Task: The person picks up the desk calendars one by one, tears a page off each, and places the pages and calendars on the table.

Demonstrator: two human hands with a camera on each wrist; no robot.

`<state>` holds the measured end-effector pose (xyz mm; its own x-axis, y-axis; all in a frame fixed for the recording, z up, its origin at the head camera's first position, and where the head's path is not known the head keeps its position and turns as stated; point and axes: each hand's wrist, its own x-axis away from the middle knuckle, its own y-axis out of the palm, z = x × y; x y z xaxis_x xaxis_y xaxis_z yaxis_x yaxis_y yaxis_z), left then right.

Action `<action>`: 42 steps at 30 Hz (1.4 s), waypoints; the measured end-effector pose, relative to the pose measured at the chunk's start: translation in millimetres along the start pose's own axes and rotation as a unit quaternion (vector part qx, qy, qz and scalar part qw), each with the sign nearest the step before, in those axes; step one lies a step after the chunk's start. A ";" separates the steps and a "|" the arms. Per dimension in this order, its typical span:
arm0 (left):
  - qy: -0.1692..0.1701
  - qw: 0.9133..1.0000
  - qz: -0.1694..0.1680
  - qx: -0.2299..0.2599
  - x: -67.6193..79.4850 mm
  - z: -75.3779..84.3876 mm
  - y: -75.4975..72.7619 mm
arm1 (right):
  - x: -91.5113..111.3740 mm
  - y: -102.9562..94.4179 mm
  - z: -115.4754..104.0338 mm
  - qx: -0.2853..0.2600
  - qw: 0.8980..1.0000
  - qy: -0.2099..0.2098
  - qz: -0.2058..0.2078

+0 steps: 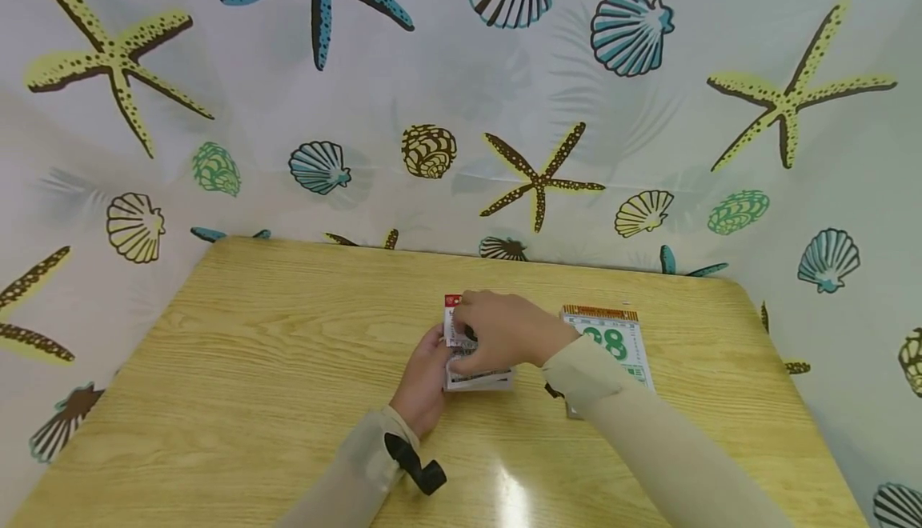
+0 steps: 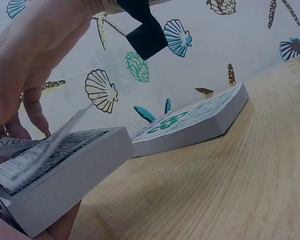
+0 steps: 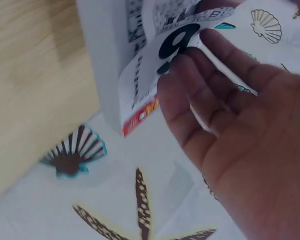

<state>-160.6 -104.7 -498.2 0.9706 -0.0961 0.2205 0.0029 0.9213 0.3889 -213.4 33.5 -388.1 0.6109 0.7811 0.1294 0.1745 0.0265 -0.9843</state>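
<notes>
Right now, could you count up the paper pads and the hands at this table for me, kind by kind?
Paper pads: 2 (held pad, green-numbered pad)
Hands: 2 (left hand, right hand)
Total: 4

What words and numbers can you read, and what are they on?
"8", green, on the calendar; the digit before it is partly covered.
"9" or upside-down "6", black, on the pad; I can't tell which.
Other print on both: too small or blurred to read.
</notes>
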 end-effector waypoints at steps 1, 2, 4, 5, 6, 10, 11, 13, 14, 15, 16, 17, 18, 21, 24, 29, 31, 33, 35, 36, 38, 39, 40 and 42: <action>-0.001 1.000 0.003 0.004 -0.2 -0.1 -1.1 | 1.0 2.0 -1.0 0.007 1.000 -0.005 -0.009; -0.001 1.000 0.003 0.008 -0.3 0.2 -2.0 | 1.7 4.4 -2.0 0.017 1.000 -0.008 -0.015; -0.003 1.000 0.000 0.015 -0.6 0.2 -3.7 | 2.4 8.6 -3.2 0.045 0.999 -0.013 -0.019; -0.005 1.000 -0.001 0.019 -0.6 0.4 -4.2 | 2.7 10.4 -3.3 0.057 0.998 -0.012 -0.017; -0.006 1.000 -0.002 0.022 -0.6 0.5 -4.6 | 2.8 12.0 -3.1 0.069 0.997 -0.008 -0.012; -0.007 1.000 -0.013 0.025 -0.5 0.4 -4.7 | 2.9 14.6 -0.3 0.085 0.996 -0.002 0.028; -0.007 1.000 -0.014 0.025 -0.5 0.3 -4.7 | 3.3 15.1 0.0 0.082 0.996 -0.002 0.033; -0.007 0.999 -0.014 0.028 -0.8 0.2 -4.5 | 4.5 16.6 0.5 0.076 0.997 -0.006 0.032; -0.007 0.999 -0.014 0.031 -0.9 0.3 -4.3 | 5.0 18.2 0.9 0.073 0.997 -0.009 0.030; -0.007 0.999 -0.011 0.035 -0.9 0.4 -4.2 | 5.4 20.1 1.0 0.070 0.997 -0.010 0.028; -0.008 0.999 -0.010 0.037 -0.9 0.6 -4.0 | 5.8 22.1 1.2 0.067 0.997 -0.012 0.025; -0.007 0.999 -0.010 0.039 -1.0 0.8 -3.9 | 6.2 23.9 1.8 0.066 0.998 -0.012 0.022; -0.007 0.999 -0.010 0.041 -1.2 1.1 -3.9 | 6.4 25.4 2.4 0.063 0.998 -0.012 0.021; -0.011 0.999 -0.010 0.048 -1.9 0.9 -4.4 | 6.3 29.0 5.8 0.039 0.999 -0.008 0.019; -0.017 0.998 -0.019 0.052 -2.5 -0.3 -5.4 | 6.5 29.4 10.0 0.015 1.000 -0.005 0.017; -0.032 0.998 -0.030 0.053 -1.3 -1.7 -5.1 | 7.4 24.7 14.3 0.029 0.998 -0.018 0.051; -0.028 0.998 -0.032 0.048 -1.7 -1.7 -3.7 | 7.3 21.5 14.6 0.035 0.997 -0.014 0.071; -0.017 0.998 -0.037 0.038 -2.4 -1.9 -2.1 | 6.9 18.0 14.8 0.020 0.996 -0.001 0.090; -0.011 0.999 -0.035 0.032 -3.5 -2.7 -0.7 | 6.1 14.5 15.4 0.000 0.994 0.020 0.107; -0.012 0.999 -0.032 0.031 -3.9 -3.1 -0.2 | 5.7 13.1 16.1 -0.010 0.993 0.029 0.114; -0.013 0.999 -0.025 0.025 -4.2 -4.1 0.3 | 4.5 11.6 18.2 -0.026 0.991 0.042 0.126; -0.016 0.999 -0.020 0.021 -4.4 -4.8 0.6 | 3.6 11.6 19.9 -0.030 0.990 0.048 0.132; -0.017 1.000 -0.018 0.018 -4.2 -5.1 0.9 | 2.8 11.9 21.6 -0.039 0.989 0.050 0.136; -0.019 1.000 -0.016 0.008 -3.6 -5.3 1.4 | 1.2 14.3 26.2 -0.048 0.988 0.054 0.140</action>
<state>-162.8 -101.1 -503.2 0.9603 -0.1404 0.2412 0.0300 0.9112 0.4108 -230.4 51.1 -405.2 0.7233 0.6783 -0.1291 0.0568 -0.2447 -0.9679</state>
